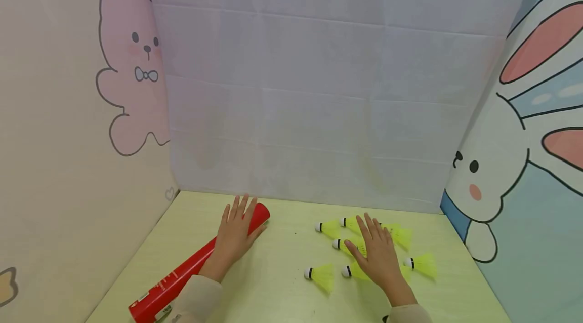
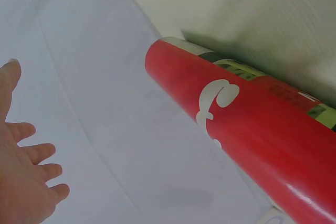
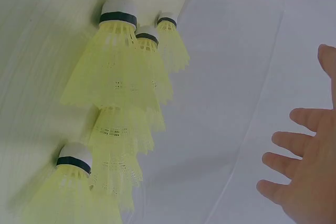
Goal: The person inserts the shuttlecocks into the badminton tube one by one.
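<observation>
A long red shuttlecock tube (image 1: 184, 272) with pale lettering lies slantwise on the left of the table. Above its far half hovers my left hand (image 1: 234, 237), fingers straight and spread; the left wrist view shows a gap between this hand (image 2: 26, 171) and the red tube (image 2: 252, 129). Several yellow shuttlecocks with white, black-banded heads lie at the right, one shuttlecock (image 1: 322, 277) at the near left of the group. Over them my right hand (image 1: 380, 257) is held with straight, parted fingers, holding nothing and hiding some of them. Another shuttlecock (image 3: 113, 56) appears large in the right wrist view.
The pale yellow-green table (image 1: 278, 272) ends at a whitish hanging sheet (image 1: 309, 110) behind. On the left stands a wall panel with a pink rabbit (image 1: 132, 75); on the right, one with a white rabbit (image 1: 496, 171).
</observation>
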`<action>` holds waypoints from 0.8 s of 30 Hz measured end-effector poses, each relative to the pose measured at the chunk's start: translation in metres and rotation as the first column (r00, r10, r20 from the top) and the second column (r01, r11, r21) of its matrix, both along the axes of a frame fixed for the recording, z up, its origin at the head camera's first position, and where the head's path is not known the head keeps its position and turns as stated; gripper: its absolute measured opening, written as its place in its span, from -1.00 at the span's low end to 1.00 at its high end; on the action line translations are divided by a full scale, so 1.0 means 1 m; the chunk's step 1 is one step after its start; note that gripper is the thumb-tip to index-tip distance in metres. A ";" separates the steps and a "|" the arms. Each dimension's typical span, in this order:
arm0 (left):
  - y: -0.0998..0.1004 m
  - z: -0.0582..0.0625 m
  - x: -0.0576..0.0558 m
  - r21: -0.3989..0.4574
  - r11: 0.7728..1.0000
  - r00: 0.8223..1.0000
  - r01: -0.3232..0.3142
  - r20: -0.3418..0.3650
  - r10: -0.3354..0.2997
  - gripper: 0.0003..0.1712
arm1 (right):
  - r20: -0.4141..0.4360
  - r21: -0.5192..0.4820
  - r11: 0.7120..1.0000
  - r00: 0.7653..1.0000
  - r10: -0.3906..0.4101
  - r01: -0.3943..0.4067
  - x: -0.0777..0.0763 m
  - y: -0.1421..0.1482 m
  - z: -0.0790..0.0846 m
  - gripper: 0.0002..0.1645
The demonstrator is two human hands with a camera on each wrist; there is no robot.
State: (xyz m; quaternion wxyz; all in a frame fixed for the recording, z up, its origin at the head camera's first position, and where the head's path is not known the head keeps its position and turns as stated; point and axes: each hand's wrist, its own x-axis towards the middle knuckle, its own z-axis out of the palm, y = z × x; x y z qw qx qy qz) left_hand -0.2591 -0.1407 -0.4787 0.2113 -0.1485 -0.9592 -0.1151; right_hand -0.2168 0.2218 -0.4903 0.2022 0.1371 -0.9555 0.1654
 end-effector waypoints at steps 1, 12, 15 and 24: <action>-0.002 -0.001 -0.001 0.000 1.000 1.000 0.004 -0.005 -0.004 -0.12 | 0.004 -0.007 1.000 1.000 0.004 -0.004 0.000 0.000 0.000 -0.12; -0.016 -0.010 -0.013 0.011 0.999 0.999 0.051 -0.015 -0.051 -0.10 | 0.008 -0.106 0.991 0.996 0.087 -0.086 0.002 -0.004 -0.007 -0.19; -0.020 -0.014 -0.017 0.018 0.998 0.998 0.056 0.016 -0.056 -0.11 | 0.031 -0.138 0.985 0.994 0.108 -0.102 0.003 -0.005 -0.011 -0.20; -0.033 -0.029 -0.026 0.035 0.996 0.996 0.082 0.033 -0.084 -0.12 | 0.171 -0.223 0.971 0.976 0.132 -0.092 0.007 -0.010 -0.019 -0.21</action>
